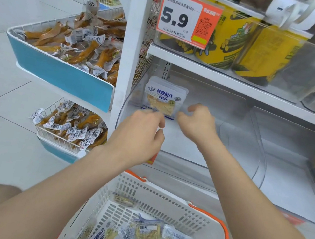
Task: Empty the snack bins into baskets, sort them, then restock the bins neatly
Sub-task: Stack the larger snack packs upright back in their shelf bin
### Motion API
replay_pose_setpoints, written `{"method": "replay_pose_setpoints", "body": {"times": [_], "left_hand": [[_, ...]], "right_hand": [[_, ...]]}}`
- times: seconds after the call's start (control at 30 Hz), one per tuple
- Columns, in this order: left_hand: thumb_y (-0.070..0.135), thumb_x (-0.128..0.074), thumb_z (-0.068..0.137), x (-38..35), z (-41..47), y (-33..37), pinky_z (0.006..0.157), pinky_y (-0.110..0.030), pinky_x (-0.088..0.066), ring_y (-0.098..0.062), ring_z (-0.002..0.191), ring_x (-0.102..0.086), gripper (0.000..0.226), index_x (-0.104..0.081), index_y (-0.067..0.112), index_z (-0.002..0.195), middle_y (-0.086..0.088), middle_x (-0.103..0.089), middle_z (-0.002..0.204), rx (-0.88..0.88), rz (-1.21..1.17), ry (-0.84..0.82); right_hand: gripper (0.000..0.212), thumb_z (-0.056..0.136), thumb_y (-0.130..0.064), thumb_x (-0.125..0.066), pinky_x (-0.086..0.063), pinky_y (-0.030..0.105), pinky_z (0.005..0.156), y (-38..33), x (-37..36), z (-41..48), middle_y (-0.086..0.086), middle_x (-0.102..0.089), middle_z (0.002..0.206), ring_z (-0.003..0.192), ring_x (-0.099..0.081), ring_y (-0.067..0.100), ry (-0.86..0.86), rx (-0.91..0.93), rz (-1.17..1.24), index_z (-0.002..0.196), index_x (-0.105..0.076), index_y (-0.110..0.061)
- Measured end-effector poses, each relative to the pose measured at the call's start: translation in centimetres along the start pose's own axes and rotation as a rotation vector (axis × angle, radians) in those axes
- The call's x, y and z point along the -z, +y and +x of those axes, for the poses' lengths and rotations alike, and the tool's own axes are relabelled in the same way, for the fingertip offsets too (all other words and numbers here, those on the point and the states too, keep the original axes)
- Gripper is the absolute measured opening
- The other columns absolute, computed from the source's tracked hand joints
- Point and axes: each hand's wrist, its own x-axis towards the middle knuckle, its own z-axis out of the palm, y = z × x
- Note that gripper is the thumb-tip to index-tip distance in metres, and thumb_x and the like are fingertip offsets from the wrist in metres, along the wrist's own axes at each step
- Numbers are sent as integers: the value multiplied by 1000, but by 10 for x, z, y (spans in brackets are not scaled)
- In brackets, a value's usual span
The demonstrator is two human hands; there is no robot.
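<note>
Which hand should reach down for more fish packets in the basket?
Probably the right hand: it holds nothing and sits just beside the standing packets. The left hand has its fingers at their bottom edge, seemingly steadying them.

- Upright stack of white-and-blue fish-snack packets (165, 98) stands back left in a clear plastic bin (230, 142).
- Left hand (140, 131), fingers curled, at the stack's lower edge; grip unclear.
- Right hand (198, 123) just beside it, loosely curled, empty.
- White perforated plastic basket with orange handles (161, 199) below holds more packets (145, 236).

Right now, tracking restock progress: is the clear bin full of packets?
No, only one small stack of fish packets stands in the clear bin.
</note>
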Motion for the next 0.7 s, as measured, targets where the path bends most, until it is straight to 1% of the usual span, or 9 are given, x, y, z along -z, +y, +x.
{"method": "replay_pose_setpoints", "body": {"times": [0.1,0.2,0.33,0.4,0.5,0.57,0.6,0.63,0.7], "left_hand": [[30,-60,91,18,-27,24,64,-36,-46,-13,78,-55,5,-57,29,94,13,-52,76,-118,-86,148],[43,-55,83,10,-63,33,57,-33,-48,-8,65,-55,11,-52,33,84,10,-56,62,-107,-62,-92],[36,-57,92,-46,-91,27,80,-38,-56,-15,81,-58,8,-60,32,85,14,-57,77,-150,126,-790],[32,-56,97,-87,-108,16,90,-41,-56,-17,90,-62,11,-66,27,95,12,-64,92,-116,149,-1011],[30,-52,101,-139,-133,-3,96,-45,-54,-21,103,-64,21,-71,24,109,4,-68,117,-51,174,-1061],[28,-51,104,-169,-149,-15,99,-41,-51,-22,112,-61,25,-68,22,121,2,-64,128,-10,186,-1068],[28,-51,105,-184,-156,-22,99,-40,-51,-23,114,-60,25,-66,22,125,0,-62,130,28,183,-1079],[27,-50,105,-198,-164,-28,99,-40,-50,-23,115,-59,26,-64,22,126,-1,-61,132,64,177,-1084],[24,-48,105,-229,-181,-40,99,-40,-51,-24,115,-59,28,-62,22,129,-4,-60,136,151,158,-1066]], "right_hand": [[21,94,-17,-61,-49,21,78,9,31,-89,-13,-70,90,84,-65,5,192,331,189,113,-68,-23],[16,91,-9,-62,-43,12,66,35,40,-157,-14,-68,76,75,-64,7,224,490,235,95,-70,-22],[17,86,-17,-58,-54,30,67,111,3,-189,-10,-67,67,63,-62,9,-37,282,15,92,-70,-27],[22,88,-17,-55,-57,34,72,155,-20,-193,-8,-68,74,68,-63,16,-220,155,-158,99,-73,-23],[24,90,-8,-53,-57,37,77,215,-48,-197,8,-71,90,87,-68,29,-407,-11,-286,101,-74,-10],[14,88,-2,-53,-49,34,61,249,-64,-202,10,-61,79,74,-59,27,-427,-150,-301,80,-62,-7],[23,89,-1,-53,-38,32,51,262,-72,-206,7,-49,70,63,-48,23,-423,-232,-294,69,-48,-10],[33,91,-1,-53,-27,32,47,276,-83,-209,5,-38,67,57,-38,19,-430,-304,-279,67,-36,-14],[28,96,-2,-54,-23,31,48,300,-109,-217,3,-36,71,58,-35,17,-474,-417,-238,76,-36,-12]]}}
